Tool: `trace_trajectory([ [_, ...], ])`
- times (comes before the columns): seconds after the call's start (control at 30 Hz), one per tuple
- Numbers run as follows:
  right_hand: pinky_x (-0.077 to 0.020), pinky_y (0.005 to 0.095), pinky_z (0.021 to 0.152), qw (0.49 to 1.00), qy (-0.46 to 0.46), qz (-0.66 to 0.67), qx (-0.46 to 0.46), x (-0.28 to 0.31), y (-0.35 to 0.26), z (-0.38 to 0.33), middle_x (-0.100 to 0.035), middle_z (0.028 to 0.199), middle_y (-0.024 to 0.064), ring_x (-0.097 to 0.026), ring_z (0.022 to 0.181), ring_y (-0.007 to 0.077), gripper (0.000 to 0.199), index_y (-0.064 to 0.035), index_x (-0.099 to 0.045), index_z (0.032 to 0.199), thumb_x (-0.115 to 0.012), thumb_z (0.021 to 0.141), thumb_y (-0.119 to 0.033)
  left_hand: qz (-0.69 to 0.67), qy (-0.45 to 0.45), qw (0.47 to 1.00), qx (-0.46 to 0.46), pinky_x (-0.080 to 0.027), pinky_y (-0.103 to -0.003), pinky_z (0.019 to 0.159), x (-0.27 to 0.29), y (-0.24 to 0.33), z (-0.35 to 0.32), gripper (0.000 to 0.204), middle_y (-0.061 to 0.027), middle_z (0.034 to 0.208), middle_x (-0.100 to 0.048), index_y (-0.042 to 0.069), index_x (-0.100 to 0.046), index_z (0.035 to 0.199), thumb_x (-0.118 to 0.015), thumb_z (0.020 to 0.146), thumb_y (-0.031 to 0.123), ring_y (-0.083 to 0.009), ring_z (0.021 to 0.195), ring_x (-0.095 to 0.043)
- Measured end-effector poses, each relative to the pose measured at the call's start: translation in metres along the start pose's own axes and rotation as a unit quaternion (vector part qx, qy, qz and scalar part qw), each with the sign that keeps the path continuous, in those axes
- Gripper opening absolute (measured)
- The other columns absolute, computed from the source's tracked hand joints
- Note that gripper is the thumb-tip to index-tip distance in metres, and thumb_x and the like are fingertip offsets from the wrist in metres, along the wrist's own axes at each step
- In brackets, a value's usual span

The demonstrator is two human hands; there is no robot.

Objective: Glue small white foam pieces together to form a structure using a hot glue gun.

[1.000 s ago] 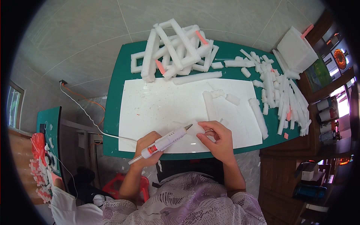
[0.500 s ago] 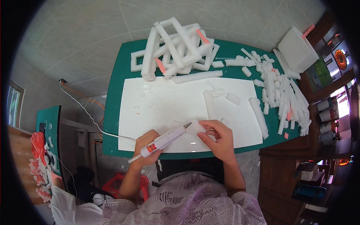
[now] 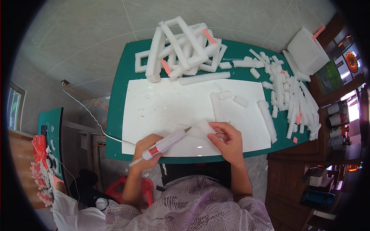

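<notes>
My left hand (image 3: 146, 152) is closed around a white glue gun (image 3: 165, 144), whose metal nozzle points up and to the right over the white board (image 3: 154, 100). A clear glue stick juts from its back end. Between the thumb and fingers of my right hand (image 3: 227, 141) is a small white foam piece (image 3: 204, 128). The nozzle tip is close to the left of this piece; I cannot tell whether they touch. Just beyond my right hand lie a white foam strip (image 3: 217, 106) and a short foam block (image 3: 241, 101).
A stack of foam frames (image 3: 181, 50) stands at the back of the green table (image 3: 115, 115). Loose foam strips (image 3: 295, 104) are heaped on the right, before a big foam block (image 3: 308, 52). A white cord (image 3: 86, 111) runs from the wall socket. Another person's sleeve (image 3: 73, 204) shows lower left.
The glue gun has drawn slightly left and down, away from the foam piece. My right hand has shifted a little to the right with the piece.
</notes>
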State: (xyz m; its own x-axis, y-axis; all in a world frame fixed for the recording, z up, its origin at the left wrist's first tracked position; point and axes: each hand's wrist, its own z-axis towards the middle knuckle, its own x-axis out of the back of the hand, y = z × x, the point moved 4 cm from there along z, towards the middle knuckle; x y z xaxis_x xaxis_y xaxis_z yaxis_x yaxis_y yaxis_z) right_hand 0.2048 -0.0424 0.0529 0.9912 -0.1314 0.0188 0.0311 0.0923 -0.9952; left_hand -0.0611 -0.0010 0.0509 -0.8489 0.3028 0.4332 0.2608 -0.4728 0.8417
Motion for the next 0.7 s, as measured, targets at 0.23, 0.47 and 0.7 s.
trace_trajectory([
  [0.23,-0.0559,0.024,0.077,0.997,0.019,0.048,-0.06,0.018,0.013,-0.004,-0.068,0.104,0.0101,-0.067,0.089,0.0128,0.032,0.0051,-0.063,0.12,-0.069,0.088,0.005,0.103,0.062,0.988,0.095,-0.053,-0.037,0.081,0.04,-0.026,-0.008,0.028,-0.0194,0.1,-0.069,-0.003,-0.066,0.1,-0.065,0.072,-0.007,-0.0364,0.091,-0.068],
  [0.47,-0.0565,0.0267,0.077,0.994,0.016,0.073,-0.084,0.024,0.024,-0.007,-0.07,0.095,0.0116,-0.07,0.084,0.0166,0.029,0.0064,-0.058,0.12,-0.065,0.092,0.003,0.267,0.048,0.961,0.059,-0.052,-0.038,0.077,0.06,-0.046,0.003,0.031,-0.0144,0.108,-0.063,-0.002,-0.066,0.101,-0.077,0.073,0.004,-0.0336,0.096,-0.063],
  [0.7,-0.0563,0.0272,0.077,0.99,0.015,0.102,-0.096,0.024,0.022,-0.003,-0.069,0.096,0.0118,-0.071,0.085,0.0168,0.028,0.0062,-0.058,0.121,-0.063,0.093,0.001,0.219,0.008,0.967,0.132,-0.052,-0.035,0.081,0.067,-0.054,0.005,0.034,-0.0119,0.118,-0.059,-0.001,-0.067,0.105,-0.077,0.073,0.001,-0.0296,0.1,-0.064],
])
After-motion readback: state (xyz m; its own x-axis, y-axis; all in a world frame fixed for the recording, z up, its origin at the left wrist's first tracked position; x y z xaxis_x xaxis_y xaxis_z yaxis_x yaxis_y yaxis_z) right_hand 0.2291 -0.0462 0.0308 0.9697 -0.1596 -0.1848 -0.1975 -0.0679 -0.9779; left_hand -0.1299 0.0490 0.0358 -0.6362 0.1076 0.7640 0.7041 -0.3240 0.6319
